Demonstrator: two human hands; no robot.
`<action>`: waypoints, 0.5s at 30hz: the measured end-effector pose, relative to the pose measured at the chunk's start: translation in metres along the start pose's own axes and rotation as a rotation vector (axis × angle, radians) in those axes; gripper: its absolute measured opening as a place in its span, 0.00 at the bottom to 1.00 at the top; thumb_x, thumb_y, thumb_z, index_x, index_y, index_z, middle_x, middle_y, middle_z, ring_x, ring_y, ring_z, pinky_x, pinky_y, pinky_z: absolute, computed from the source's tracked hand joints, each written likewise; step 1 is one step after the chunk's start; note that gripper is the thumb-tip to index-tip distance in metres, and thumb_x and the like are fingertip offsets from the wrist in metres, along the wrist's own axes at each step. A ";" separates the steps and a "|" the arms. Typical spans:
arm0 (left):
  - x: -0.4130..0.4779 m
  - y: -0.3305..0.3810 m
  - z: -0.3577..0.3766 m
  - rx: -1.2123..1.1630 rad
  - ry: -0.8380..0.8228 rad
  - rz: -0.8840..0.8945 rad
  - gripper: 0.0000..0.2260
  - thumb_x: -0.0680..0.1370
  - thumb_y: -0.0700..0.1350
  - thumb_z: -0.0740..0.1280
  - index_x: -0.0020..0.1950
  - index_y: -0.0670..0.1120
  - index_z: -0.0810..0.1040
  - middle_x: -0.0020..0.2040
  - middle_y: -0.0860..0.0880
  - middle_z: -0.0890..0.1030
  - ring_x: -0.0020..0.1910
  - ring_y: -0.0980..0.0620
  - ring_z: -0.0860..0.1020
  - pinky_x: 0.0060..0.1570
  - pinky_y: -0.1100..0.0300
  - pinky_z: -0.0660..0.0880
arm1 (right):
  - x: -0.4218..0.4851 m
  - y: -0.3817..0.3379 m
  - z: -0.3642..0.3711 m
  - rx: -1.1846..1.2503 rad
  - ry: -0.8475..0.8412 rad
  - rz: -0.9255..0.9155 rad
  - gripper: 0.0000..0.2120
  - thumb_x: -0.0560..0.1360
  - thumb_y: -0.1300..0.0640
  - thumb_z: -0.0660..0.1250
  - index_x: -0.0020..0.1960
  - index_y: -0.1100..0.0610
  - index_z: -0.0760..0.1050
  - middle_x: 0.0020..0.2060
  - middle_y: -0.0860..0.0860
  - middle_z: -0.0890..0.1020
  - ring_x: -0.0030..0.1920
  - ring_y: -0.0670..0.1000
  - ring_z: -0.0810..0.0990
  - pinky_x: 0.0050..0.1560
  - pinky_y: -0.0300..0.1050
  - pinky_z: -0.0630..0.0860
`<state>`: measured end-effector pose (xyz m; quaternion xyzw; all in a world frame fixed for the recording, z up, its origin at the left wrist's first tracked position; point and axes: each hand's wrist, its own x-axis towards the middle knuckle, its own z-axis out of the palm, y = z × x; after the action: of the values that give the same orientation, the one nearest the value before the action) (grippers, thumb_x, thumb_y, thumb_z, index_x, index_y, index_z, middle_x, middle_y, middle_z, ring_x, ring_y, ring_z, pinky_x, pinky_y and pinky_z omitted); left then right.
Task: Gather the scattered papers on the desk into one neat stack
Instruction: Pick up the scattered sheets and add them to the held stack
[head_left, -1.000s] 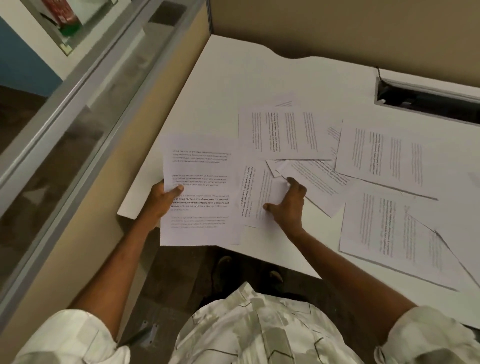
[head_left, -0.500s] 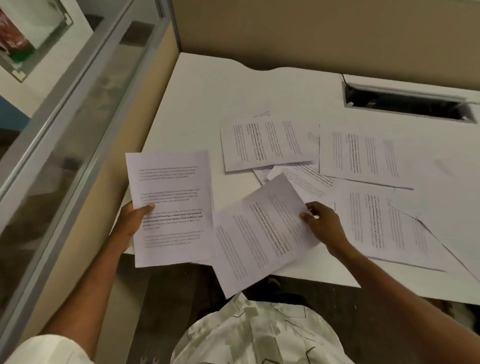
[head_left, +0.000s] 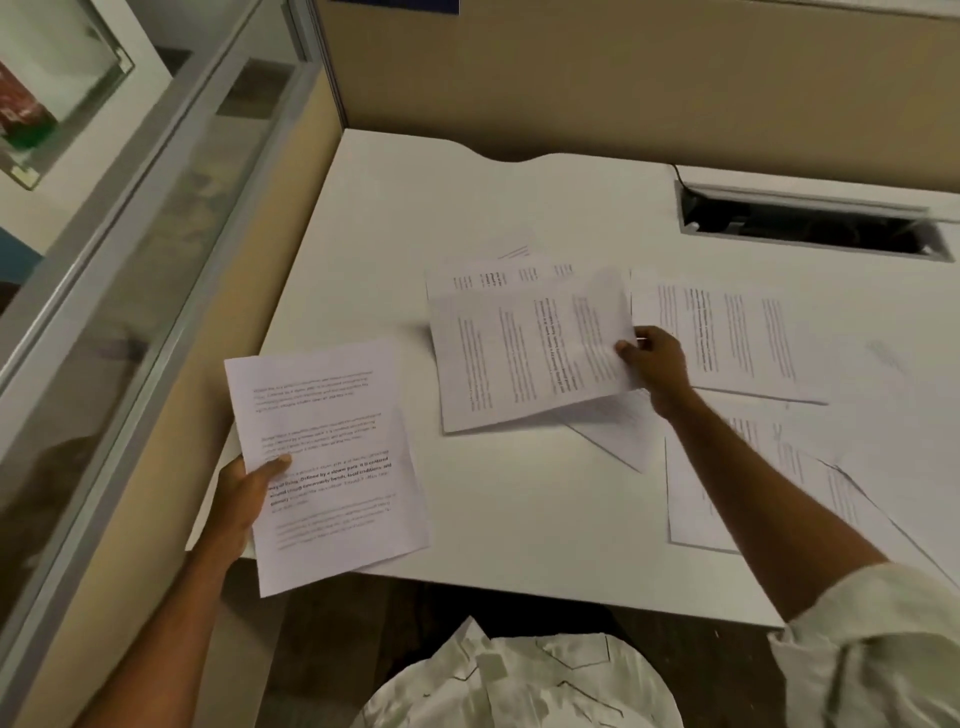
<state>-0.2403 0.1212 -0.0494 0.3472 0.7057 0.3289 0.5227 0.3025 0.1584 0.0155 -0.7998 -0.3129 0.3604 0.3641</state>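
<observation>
Paper sheet (head_left: 530, 353) between right-hand fingers (head_left: 631, 353)

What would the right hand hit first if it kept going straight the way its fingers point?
The right hand points left, pinching a lifted sheet by its edge. Going on, it would likely pass over bare desk toward the papers held by the left hand; depth is unclear.
</observation>
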 end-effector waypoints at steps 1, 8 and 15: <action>-0.001 0.000 0.001 0.006 0.013 -0.009 0.09 0.79 0.41 0.73 0.55 0.53 0.82 0.47 0.51 0.88 0.47 0.43 0.86 0.38 0.52 0.84 | 0.005 -0.001 0.011 -0.023 0.026 -0.008 0.15 0.81 0.61 0.69 0.67 0.64 0.76 0.61 0.60 0.83 0.59 0.60 0.83 0.58 0.53 0.81; -0.004 -0.002 0.010 0.029 0.120 -0.042 0.08 0.78 0.40 0.73 0.52 0.52 0.83 0.46 0.50 0.88 0.47 0.41 0.86 0.40 0.50 0.83 | 0.029 -0.010 0.051 -0.219 0.122 -0.069 0.29 0.75 0.50 0.77 0.68 0.64 0.73 0.64 0.60 0.77 0.66 0.61 0.77 0.62 0.54 0.76; -0.006 0.000 0.012 0.009 0.147 -0.072 0.09 0.78 0.39 0.73 0.52 0.53 0.83 0.43 0.55 0.88 0.45 0.46 0.86 0.33 0.56 0.83 | 0.042 -0.020 0.057 -0.426 0.083 0.002 0.38 0.69 0.41 0.81 0.70 0.58 0.71 0.66 0.56 0.77 0.68 0.60 0.76 0.66 0.60 0.75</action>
<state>-0.2270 0.1177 -0.0491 0.2989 0.7558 0.3311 0.4794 0.2741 0.2215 -0.0100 -0.8730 -0.3661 0.2532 0.1992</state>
